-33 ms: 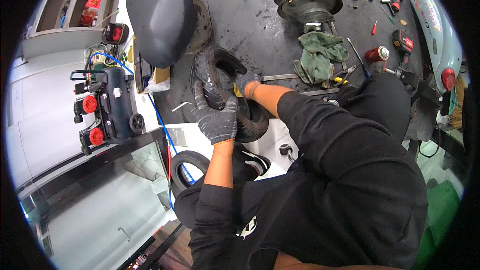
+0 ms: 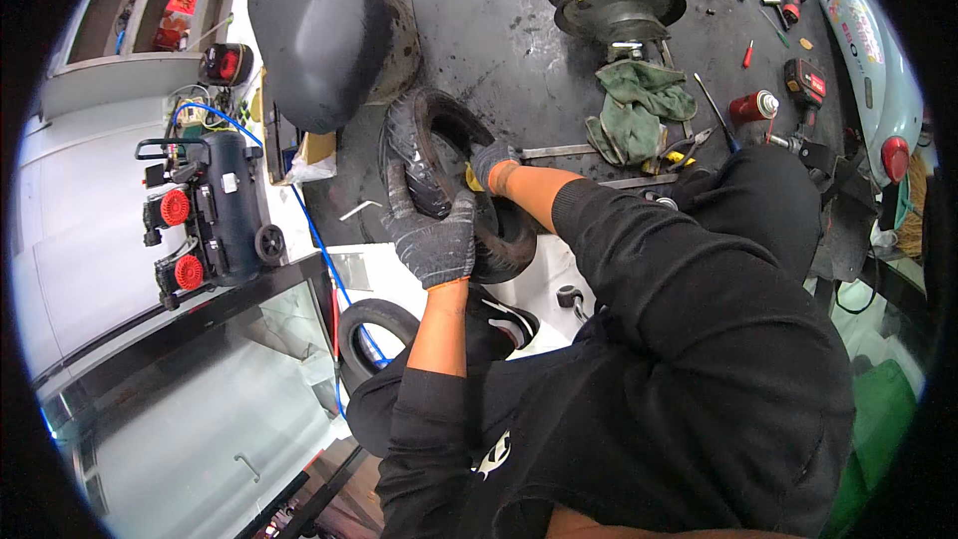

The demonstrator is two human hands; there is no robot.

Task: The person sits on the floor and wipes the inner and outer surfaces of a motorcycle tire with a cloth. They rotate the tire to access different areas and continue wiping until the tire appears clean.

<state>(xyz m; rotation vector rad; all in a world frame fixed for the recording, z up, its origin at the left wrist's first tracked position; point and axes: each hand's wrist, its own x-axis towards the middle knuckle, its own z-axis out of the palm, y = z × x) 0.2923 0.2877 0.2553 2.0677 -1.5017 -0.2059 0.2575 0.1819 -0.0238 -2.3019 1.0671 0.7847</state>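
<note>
A small black tyre (image 2: 514, 256) stands tilted in front of me, its tread wet-looking and scuffed at the upper left. My left hand (image 2: 433, 238), in a grey knit glove, grips its near left side, fingers along the tread. My right hand (image 2: 493, 164), gloved alike with an orange cuff, reaches to the tyre's inner opening from the right. Its fingers are curled and partly hidden. A small yellow piece shows right beside those fingertips; what it belongs to cannot be made out. A second tyre (image 2: 351, 337) lies below my left hand, beside my leg.
A wheel rim (image 2: 616, 8) and green gloves (image 2: 641, 110) lie on the dark mat (image 2: 479, 30). Pliers (image 2: 689, 152), a red spray can (image 2: 753, 107) and a cordless tool (image 2: 803, 90) sit at right. A black scooter seat (image 2: 314, 35) and air compressor (image 2: 228, 205) stand left.
</note>
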